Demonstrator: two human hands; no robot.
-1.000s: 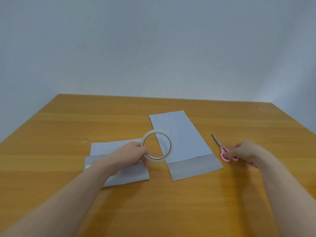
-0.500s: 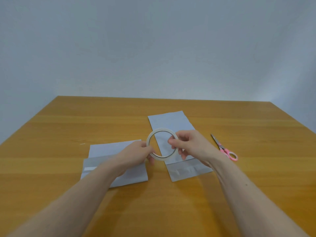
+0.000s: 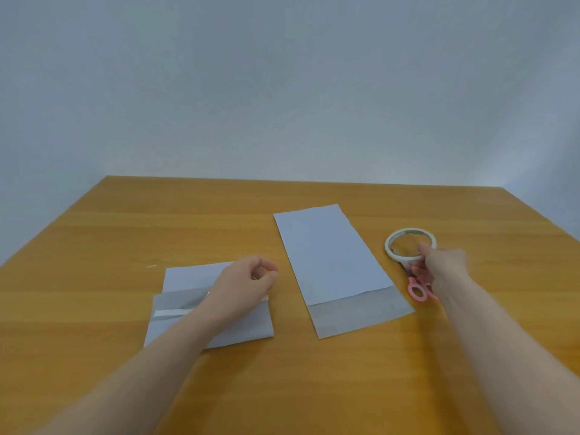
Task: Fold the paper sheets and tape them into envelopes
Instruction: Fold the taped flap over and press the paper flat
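Note:
Two folded white paper sheets lie on the wooden table. The left sheet carries a strip of tape along its folded flap. My left hand hovers over its right end with fingers curled and nothing visible in them. The longer right sheet lies at a slant, its near end folded up. My right hand pinches the near rim of a white tape roll, right of that sheet. Pink-handled scissors lie under my right hand, mostly hidden.
A plain pale wall rises behind the table's far edge. A tiny white scrap lies on the wood left of the left sheet.
The tape roll passed from my left hand to my right, which carried it rightward to the spot above the scissors. My left hand drew back over the left sheet.

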